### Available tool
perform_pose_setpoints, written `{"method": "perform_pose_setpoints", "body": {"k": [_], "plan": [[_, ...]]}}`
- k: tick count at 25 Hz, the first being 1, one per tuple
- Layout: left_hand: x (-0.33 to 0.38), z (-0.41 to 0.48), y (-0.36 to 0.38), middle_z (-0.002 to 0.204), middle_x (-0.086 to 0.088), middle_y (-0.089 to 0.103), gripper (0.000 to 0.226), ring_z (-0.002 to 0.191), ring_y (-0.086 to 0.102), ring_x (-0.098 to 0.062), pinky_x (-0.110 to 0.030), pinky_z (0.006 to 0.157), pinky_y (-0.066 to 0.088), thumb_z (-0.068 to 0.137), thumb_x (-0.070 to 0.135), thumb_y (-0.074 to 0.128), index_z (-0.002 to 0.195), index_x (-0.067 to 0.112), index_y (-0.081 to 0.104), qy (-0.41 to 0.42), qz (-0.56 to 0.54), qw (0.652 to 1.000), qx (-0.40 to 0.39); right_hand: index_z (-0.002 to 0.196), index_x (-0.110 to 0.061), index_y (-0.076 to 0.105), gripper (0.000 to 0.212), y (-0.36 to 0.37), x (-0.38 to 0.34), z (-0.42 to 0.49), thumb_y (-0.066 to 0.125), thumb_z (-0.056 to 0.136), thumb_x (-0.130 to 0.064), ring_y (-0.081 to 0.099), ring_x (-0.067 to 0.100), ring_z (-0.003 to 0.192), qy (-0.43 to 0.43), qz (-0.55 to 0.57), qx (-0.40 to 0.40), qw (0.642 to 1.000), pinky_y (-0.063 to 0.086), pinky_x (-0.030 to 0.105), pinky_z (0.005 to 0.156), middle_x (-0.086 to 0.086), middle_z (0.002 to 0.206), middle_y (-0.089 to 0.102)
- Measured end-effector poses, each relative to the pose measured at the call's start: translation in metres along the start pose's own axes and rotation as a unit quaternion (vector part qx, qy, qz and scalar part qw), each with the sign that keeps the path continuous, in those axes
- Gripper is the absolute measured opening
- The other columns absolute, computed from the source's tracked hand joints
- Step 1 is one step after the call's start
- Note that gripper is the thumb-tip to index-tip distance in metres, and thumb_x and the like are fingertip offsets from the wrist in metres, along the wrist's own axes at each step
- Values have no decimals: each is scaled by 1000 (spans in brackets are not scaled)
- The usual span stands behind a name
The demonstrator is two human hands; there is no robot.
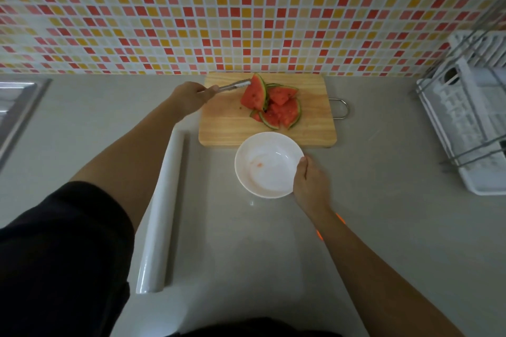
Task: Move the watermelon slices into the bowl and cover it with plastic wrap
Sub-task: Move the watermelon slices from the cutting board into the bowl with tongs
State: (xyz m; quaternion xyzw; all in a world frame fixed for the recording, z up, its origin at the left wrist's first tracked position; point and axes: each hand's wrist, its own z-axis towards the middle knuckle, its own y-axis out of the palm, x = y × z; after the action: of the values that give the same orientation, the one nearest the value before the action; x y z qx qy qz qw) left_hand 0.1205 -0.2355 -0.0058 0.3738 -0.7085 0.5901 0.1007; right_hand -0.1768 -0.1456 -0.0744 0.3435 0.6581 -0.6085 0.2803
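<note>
Several watermelon slices (279, 107) lie piled on a wooden cutting board (224, 123) at the back of the counter. My left hand (191, 97) grips metal tongs (232, 86), which clamp one slice (254, 93) raised upright above the pile. A white bowl (269, 164) stands in front of the board, holding only a pink smear. My right hand (310, 183) holds the bowl's right rim, thumb on the edge. A long white roll of plastic wrap (163, 213) lies on the counter to the left of the bowl.
A sink edge (19, 107) shows at the far left. A white dish rack with a wire frame (471, 123) stands at the right. The tiled wall (246, 13) runs directly behind the board. A metal loop handle (342, 108) sticks out of the board's right side.
</note>
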Motion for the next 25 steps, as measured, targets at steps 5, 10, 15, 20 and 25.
{"method": "perform_pose_setpoints", "body": {"k": [5, 10, 15, 20, 25], "plan": [[-16, 15, -7, 115, -16, 62, 55, 95, 53, -26, -33, 83, 42, 92, 48, 50, 123, 4, 60, -7, -21, 998, -57, 98, -15, 57, 30, 1, -1, 0, 29, 96, -27, 53, 22, 73, -2, 7, -1, 1000, 36, 29, 65, 3, 81, 61], [-9, 27, 3, 121, -3, 54, 51, 104, 50, -22, -32, 84, 40, 92, 45, 52, 130, 12, 55, 13, -59, 989, -132, 102, -14, 58, 31, 1, 1, 0, 30, 96, -26, 58, 27, 77, -9, 4, 4, 1000, 38, 30, 66, 9, 88, 67], [-14, 31, 0, 85, 0, 48, 42, 74, 41, -13, -26, 71, 36, 88, 48, 57, 106, 11, 65, -18, -129, 977, -168, 102, -14, 57, 30, 1, 0, 1, 30, 97, -25, 54, 23, 73, -2, 6, 2, 1000, 34, 27, 65, 7, 85, 65], [-20, 24, -6, 62, 3, 35, 32, 56, 27, -10, -19, 51, 27, 89, 42, 59, 77, 13, 63, -23, -199, 957, -211, 101, -13, 57, 31, 2, -1, 0, 29, 97, -26, 57, 29, 78, -2, 0, 1, 1000, 34, 29, 65, 12, 90, 67], [-20, 18, 7, 53, 8, 36, 27, 49, 25, -7, -14, 44, 25, 90, 34, 60, 81, 9, 64, -32, -234, 944, -232, 98, -13, 57, 30, 0, -2, -1, 29, 97, -26, 49, 20, 71, 2, -4, 3, 1000, 30, 28, 62, 10, 87, 66]]}}
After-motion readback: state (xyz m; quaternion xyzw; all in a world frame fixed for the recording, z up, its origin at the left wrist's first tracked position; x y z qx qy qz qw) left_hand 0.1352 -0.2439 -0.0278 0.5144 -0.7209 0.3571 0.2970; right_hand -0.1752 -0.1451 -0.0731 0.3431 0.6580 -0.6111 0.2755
